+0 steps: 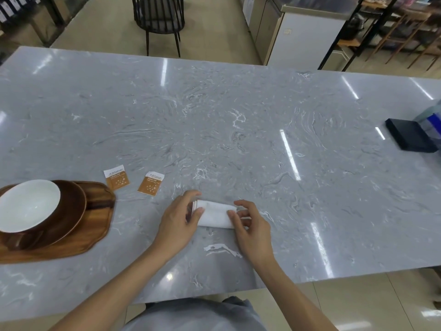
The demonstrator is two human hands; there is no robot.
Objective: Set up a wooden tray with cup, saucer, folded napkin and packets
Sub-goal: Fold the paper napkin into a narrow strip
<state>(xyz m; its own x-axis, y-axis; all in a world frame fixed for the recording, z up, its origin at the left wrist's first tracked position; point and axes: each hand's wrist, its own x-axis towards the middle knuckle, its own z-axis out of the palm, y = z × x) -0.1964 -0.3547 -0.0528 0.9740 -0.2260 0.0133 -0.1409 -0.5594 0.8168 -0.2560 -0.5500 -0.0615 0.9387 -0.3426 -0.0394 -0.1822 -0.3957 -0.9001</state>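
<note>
A white folded napkin (214, 214) lies on the grey marble table, pinched at its ends by both hands. My left hand (179, 218) grips its left end and my right hand (248, 225) its right end. At the far left a wooden tray (95, 225) carries a brown saucer (75, 209), and on it a brown cup (26, 206) with a white inside. Two orange and white packets (117, 177) (151, 183) lie flat on the table just right of the tray, apart from it.
A dark flat box (409, 138) and a blurred clear container (432, 120) sit at the table's right edge. A black chair (158, 19) stands beyond the far edge. The table's near edge runs just below my forearms.
</note>
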